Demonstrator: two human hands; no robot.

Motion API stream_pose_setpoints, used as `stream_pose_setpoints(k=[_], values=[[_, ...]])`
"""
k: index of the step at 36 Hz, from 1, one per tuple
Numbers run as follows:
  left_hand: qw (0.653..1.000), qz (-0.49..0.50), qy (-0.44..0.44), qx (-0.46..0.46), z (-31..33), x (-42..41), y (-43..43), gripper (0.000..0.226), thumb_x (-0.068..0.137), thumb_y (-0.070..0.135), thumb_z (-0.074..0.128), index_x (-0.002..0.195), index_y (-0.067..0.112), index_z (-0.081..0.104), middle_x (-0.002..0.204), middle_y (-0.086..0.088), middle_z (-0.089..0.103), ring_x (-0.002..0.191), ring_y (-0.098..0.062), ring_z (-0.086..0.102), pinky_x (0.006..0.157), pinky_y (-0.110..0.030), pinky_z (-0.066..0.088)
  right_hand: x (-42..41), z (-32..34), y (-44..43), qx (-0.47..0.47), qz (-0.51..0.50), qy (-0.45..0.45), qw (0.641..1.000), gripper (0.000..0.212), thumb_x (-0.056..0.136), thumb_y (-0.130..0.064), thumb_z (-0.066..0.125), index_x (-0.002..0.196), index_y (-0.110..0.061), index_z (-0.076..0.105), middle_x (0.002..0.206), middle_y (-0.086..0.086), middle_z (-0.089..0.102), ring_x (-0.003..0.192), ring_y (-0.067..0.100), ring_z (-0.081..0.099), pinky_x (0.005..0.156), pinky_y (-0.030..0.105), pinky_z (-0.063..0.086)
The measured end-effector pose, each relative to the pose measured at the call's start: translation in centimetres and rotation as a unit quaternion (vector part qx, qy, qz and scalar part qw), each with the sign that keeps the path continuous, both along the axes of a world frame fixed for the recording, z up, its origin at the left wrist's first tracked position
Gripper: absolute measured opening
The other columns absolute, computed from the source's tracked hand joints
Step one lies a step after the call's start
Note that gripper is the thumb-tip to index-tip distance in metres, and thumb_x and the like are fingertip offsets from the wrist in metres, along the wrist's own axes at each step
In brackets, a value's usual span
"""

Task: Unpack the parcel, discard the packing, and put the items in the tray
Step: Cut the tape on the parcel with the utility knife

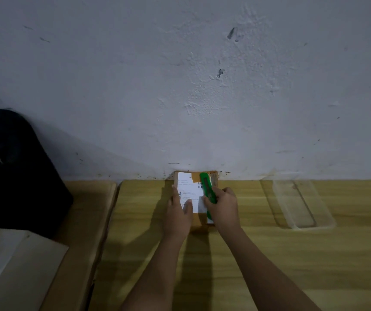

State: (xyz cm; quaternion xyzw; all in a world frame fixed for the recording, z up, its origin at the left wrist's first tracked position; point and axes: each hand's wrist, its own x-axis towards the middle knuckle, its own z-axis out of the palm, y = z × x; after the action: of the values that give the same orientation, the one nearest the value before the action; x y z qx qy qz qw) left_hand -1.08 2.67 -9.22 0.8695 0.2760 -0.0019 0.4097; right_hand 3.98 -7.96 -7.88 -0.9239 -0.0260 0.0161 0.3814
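A small brown cardboard parcel [193, 182] with a white shipping label lies on the wooden table against the wall. My left hand [178, 213] presses flat on the parcel's left side, thumb on the label. My right hand [222, 206] is closed around a green utility knife [207, 187], which lies along the parcel's right part and points toward the wall. A clear plastic tray [301, 203] sits on the table to the right, apart from the parcel, with nothing visible in it.
The wooden table [270, 261] runs along a white wall. A large black bag or bin [16, 171] stands at the left. Below it lie a flat cardboard sheet [85, 221] and a white box [11, 265].
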Motion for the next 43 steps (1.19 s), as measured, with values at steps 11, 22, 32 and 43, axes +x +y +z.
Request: stream_pose_setpoints(k=[11,22,32,43], values=[[0.985,-0.021,-0.054,-0.164,-1.6,0.0,1.5,0.069,0.091,0.043,0.047,0.14,0.053,0.0,0.145,0.002,0.038,0.122,-0.018,0.048,0.097,-0.045,0.048,0.0,-0.1,-0.3,0.21,-0.043,0.12,0.969,0.049,0.097,-0.035,0.038,0.143,-0.019,0.031,0.142,0.007,0.034,0.131,0.028,0.037,0.098,0.035,0.038],[0.961,-0.036,-0.047,-0.272,-0.1,-3.0,0.0,0.074,0.097,0.017,0.045,0.146,0.035,-0.008,0.151,0.004,0.027,0.122,-0.009,0.038,0.092,-0.025,0.037,-2.8,1.1,-1.9,0.245,0.072,0.233,0.938,0.068,0.097,-0.031,0.04,0.147,-0.027,-0.007,0.156,0.003,0.018,0.138,0.032,0.029,0.105,0.046,0.036],[0.96,-0.047,-0.012,-0.277,0.3,-11.4,-6.2,0.081,0.095,0.017,0.048,0.145,0.038,-0.012,0.147,0.005,0.032,0.122,-0.011,0.043,0.098,-0.031,0.044,-11.1,1.7,-8.9,0.223,0.1,0.249,0.937,0.072,0.096,-0.033,0.043,0.146,-0.026,-0.008,0.153,0.002,0.025,0.135,0.028,0.035,0.105,0.042,0.037],[0.993,0.094,-0.054,-0.052,0.4,-19.8,-14.8,0.054,0.095,0.025,0.047,0.145,0.02,0.028,0.152,-0.009,0.028,0.142,-0.026,0.022,0.112,-0.037,0.027,-16.6,1.2,-15.8,0.103,0.162,0.217,0.957,0.081,0.091,-0.035,0.054,0.148,-0.021,-0.003,0.142,0.003,0.046,0.12,0.023,0.051,0.086,0.027,0.042]])
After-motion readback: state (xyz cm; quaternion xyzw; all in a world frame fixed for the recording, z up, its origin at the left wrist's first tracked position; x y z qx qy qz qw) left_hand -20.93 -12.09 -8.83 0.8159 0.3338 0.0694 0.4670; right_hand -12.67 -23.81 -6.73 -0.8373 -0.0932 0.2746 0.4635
